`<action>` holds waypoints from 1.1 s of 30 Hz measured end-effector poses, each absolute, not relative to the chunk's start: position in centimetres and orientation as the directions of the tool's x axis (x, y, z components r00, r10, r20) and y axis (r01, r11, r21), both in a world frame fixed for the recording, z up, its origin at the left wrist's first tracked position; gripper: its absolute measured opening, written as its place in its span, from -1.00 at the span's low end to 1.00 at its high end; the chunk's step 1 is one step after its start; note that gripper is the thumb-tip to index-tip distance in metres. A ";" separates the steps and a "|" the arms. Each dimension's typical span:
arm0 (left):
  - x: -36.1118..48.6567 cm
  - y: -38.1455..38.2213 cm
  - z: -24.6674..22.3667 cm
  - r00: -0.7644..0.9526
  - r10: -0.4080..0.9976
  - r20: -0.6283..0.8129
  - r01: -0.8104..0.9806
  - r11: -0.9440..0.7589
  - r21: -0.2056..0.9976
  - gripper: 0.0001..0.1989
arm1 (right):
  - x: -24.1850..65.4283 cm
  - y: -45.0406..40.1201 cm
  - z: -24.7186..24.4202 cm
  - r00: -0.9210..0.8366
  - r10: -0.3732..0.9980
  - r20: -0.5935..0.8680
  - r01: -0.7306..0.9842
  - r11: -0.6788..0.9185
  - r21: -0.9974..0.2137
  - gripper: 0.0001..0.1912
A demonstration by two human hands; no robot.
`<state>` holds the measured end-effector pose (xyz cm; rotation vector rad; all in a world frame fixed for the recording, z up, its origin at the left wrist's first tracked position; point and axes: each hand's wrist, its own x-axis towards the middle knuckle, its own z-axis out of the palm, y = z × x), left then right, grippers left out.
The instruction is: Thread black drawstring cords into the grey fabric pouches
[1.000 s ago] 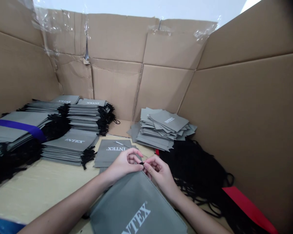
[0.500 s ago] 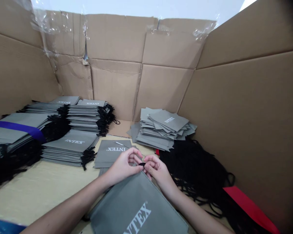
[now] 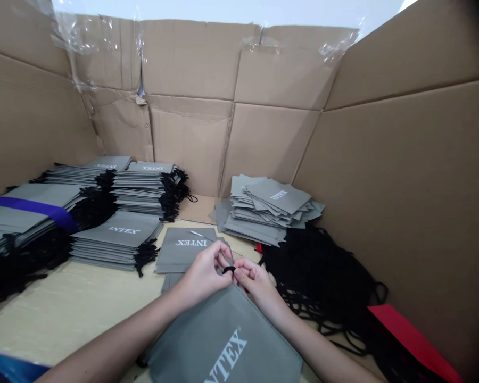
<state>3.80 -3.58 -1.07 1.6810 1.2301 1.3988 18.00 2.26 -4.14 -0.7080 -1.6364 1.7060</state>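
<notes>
A grey INTEX bag point(image 3: 223, 335) hangs at the bottom centre with one corner pointing up between my hands. A short loop of black cord point(image 3: 229, 269) shows at that corner. My left hand point(image 3: 207, 268) pinches the cord from the left, fingers curled. From the right, my right hand point(image 3: 255, 279) pinches the cord and bag corner, its fingertips almost touching the left ones. Just behind my left hand lies another flat grey bag point(image 3: 179, 255), with a thin white-handled tool point(image 3: 195, 233) on top.
Stacked corded grey bags point(image 3: 115, 234) stand at the left, some under a purple band point(image 3: 32, 206). Loose grey bags point(image 3: 263, 207) sit back right. Black cords point(image 3: 323, 276) and a red strip point(image 3: 411, 340) lie right. Cardboard walls point(image 3: 191, 64) surround the table.
The black cord between my fingertips now shows as a larger, curved loop, and my left thumb has shifted slightly left. The held bag has moved very little.
</notes>
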 end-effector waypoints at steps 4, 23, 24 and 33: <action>3.9 -3.7 -1.3 -0.003 0.925 0.381 0.302 -0.362 0.882 -0.72 | 18.1 1.8 -4.2 -0.614 0.782 0.102 -0.107 0.045 -0.993 -0.59; 2.9 -4.3 -0.6 0.106 0.913 0.395 0.659 -0.362 0.659 -0.85 | 18.4 0.0 -2.4 -0.473 0.850 0.232 -0.070 0.226 -0.972 -0.72; 2.9 -4.4 -0.5 0.111 0.912 0.395 0.664 -0.364 0.653 -0.83 | 18.4 0.2 -2.4 -0.473 0.852 0.226 -0.077 0.215 -0.973 -0.71; 2.9 -4.5 -0.5 0.158 0.900 0.406 0.630 -0.409 0.661 -0.83 | 18.9 1.9 -2.9 -0.610 0.779 0.146 -0.112 0.097 -0.989 -0.66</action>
